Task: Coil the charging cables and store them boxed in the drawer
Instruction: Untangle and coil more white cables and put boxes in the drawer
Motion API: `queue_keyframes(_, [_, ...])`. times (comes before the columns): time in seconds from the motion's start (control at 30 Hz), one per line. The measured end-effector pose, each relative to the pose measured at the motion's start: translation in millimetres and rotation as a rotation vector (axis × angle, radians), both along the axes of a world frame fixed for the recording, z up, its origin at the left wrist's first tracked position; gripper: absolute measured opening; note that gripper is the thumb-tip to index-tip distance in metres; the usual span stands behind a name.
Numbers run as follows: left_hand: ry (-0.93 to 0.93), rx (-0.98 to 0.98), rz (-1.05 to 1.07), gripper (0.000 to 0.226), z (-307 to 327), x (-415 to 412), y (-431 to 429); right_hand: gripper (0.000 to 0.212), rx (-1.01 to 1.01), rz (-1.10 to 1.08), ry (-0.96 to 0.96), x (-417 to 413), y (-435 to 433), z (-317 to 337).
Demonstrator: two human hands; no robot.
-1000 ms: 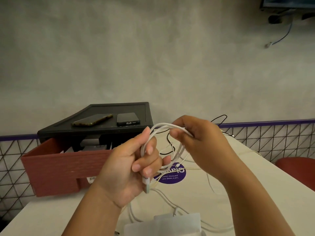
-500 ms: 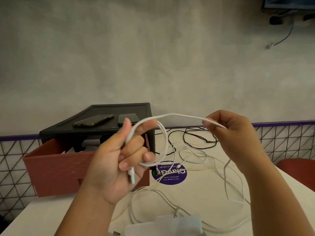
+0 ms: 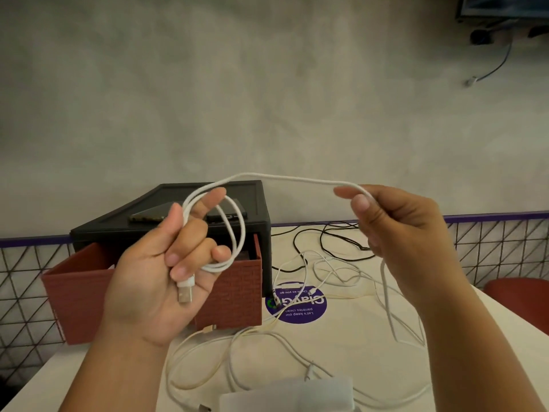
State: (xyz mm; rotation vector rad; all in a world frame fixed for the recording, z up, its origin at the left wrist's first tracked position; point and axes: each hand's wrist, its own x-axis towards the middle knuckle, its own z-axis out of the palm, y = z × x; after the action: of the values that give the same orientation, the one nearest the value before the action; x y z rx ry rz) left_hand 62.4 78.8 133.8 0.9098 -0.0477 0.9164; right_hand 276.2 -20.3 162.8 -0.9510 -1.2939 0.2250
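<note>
Your left hand (image 3: 160, 278) grips white USB cable (image 3: 285, 177) loops, right hand (image 3: 401, 230) pinches slack; pulling may snag tail in loose cables (image 3: 267, 325).

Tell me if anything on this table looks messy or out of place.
Yes: several loose white cables sprawl in an overlapping tangle across the table, a black cable looped behind them. The red drawer stands pulled out. The left hand holds a half-wound white cable, the right hand pinching its slack. No damage shows.
</note>
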Motion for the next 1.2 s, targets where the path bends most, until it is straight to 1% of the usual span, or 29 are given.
queue_keyframes(0.03, [0.028, 0.044, 0.002, 0.051, -2.4, -2.4, 0.4, 0.013, -0.043, -0.031, 0.036, 4.3, 2.7, -3.2])
queue_keyframes(0.07, [0.020, 0.061, -0.028, 0.049, -2.1, -2.4, 0.8, 0.014, -0.112, -0.085, 0.026, 7.8, 6.8, -7.4])
queue_keyframes(0.1, [-0.004, 0.076, -0.070, 0.048, 0.7, 0.8, -1.4, 0.018, -0.205, -0.152, -0.042, 9.9, 10.4, -11.9])
queue_keyframes(0.13, [-0.022, 0.076, -0.089, 0.046, 1.3, 3.1, -2.8, 0.022, -0.314, -0.211, -0.154, 10.7, 14.0, -16.3])
queue_keyframes(0.2, [-0.036, 0.025, -0.047, 0.047, 1.8, 4.6, -1.5, 0.031, -0.545, -0.240, -0.417, 4.7, 18.5, -21.0])
queue_keyframes(0.27, [-0.040, -0.058, 0.048, 0.050, -3.4, -0.7, 2.5, 0.024, -0.742, -0.185, -0.607, -6.7, 18.7, -20.4])
queue_keyframes(0.3, [-0.050, -0.059, 0.077, 0.050, -6.2, -4.3, 6.8, 0.022, -0.814, -0.145, -0.692, -14.5, 17.7, -19.1])
queue_keyframes(0.37, [-0.021, -0.055, 0.221, 0.048, -0.4, -8.4, 3.9, 0.018, -0.898, -0.058, -0.866, -32.2, 14.0, -15.3])
queue_keyframes(0.4, [-0.008, -0.016, 0.298, 0.047, 6.8, -6.1, 3.1, 0.017, -0.903, -0.024, -0.932, -41.2, 11.5, -12.6])
queue_keyframes(0.47, [-0.001, 0.170, 0.440, 0.050, 9.5, 4.6, 5.5, 0.023, -0.875, 0.017, -1.014, -55.8, 2.6, -6.1])
queue_keyframes(0.5, [-0.009, 0.162, 0.470, 0.051, 6.8, 7.7, 5.6, 0.028, -0.854, 0.015, -1.029, -59.5, -1.5, -3.3])
queue_keyframes(0.57, [0.070, 0.185, 0.588, 0.044, 8.1, 17.9, -1.9, 0.036, -0.819, -0.030, -1.047, -62.1, -8.1, 1.8])
queue_keyframes(0.63, [0.191, 0.248, 0.643, 0.033, 6.1, 24.2, -5.8, 0.040, -0.759, -0.068, -1.074, -61.9, -11.0, 3.9])
queue_keyframes(0.7, [0.355, 0.422, 0.699, 0.031, 3.3, 30.7, -9.3, 0.035, -0.681, -0.075, -1.089, -62.8, -11.2, 3.8])
queue_keyframes(0.77, [0.517, 0.603, 0.703, 0.033, -3.8, 37.3, -10.0, 0.030, -0.598, -0.066, -1.097, -65.1, -10.0, 3.4])
queue_keyframes(0.83, [0.618, 0.646, 0.607, 0.032, -8.8, 42.3, -13.9, 0.015, -0.493, -0.093, -1.025, -65.5, -8.6, 4.9])
queue_keyframes(0.93, [0.627, 0.564, 0.391, 0.024, -4.6, 41.6, -23.3, 0.001, -0.375, -0.191, -0.797, -54.1, -8.0, 7.7])
queue_keyframes(0.97, [0.610, 0.535, 0.327, 0.025, -1.7, 40.1, -26.3, 0.009, -0.331, -0.210, -0.719, -49.9, -7.3, 8.0])
queue_keyframes(1.0, [0.590, 0.521, 0.262, 0.031, 0.6, 38.6, -28.4, 0.017, -0.287, -0.211, -0.653, -44.8, -6.2, 7.3])
queue_keyframes(1.07, [0.556, 0.497, 0.150, 0.035, 2.8, 36.7, -31.3, 0.028, -0.247, -0.170, -0.542, -39.7, -5.3, 6.5])
queue_keyframes(1.13, [0.550, 0.477, 0.063, 0.036, 1.4, 35.4, -30.6, 0.032, -0.276, -0.150, -0.517, -38.5, -4.3, 5.3])
queue_keyframes(1.2, [0.552, 0.504, 0.006, 0.042, -0.2, 34.7, -28.6, 0.033, -0.318, -0.152, -0.533, -37.8, -2.3, 3.4])
